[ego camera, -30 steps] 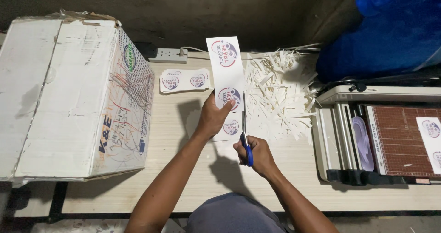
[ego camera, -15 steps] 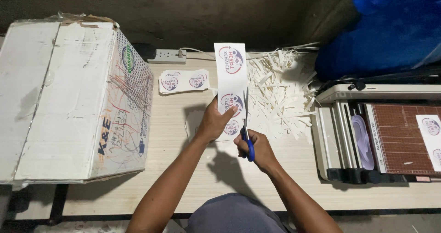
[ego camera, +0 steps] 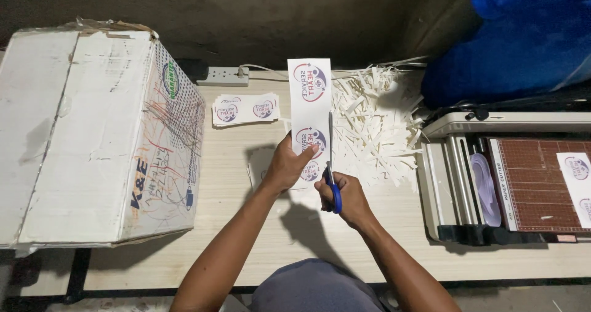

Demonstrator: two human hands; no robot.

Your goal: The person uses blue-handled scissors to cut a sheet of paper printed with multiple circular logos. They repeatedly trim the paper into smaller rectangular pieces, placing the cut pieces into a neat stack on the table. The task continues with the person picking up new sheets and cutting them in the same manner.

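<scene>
My left hand [ego camera: 287, 165] grips a long white paper strip [ego camera: 309, 96] printed with round red-and-blue logos, holding it upright over the wooden table [ego camera: 234, 226]. My right hand [ego camera: 346, 196] holds blue-handled scissors [ego camera: 332, 176], whose blades run up along the strip's right edge. A small stack of cut logo labels [ego camera: 245, 109] lies on the table to the left of the strip.
A large worn white cardboard box [ego camera: 92, 140] fills the left of the table. A heap of white paper offcuts [ego camera: 375, 121] lies right of the strip. A paper cutter [ego camera: 511, 176] with a brown grid bed sits at the right. A white power strip [ego camera: 225, 76] lies at the back, with a blue bundle [ego camera: 523, 35] beyond the cutter.
The strip has straightened from a leftward tilt to upright. The scissor blades have moved farther up along its right edge. Both hands stay in nearly the same place.
</scene>
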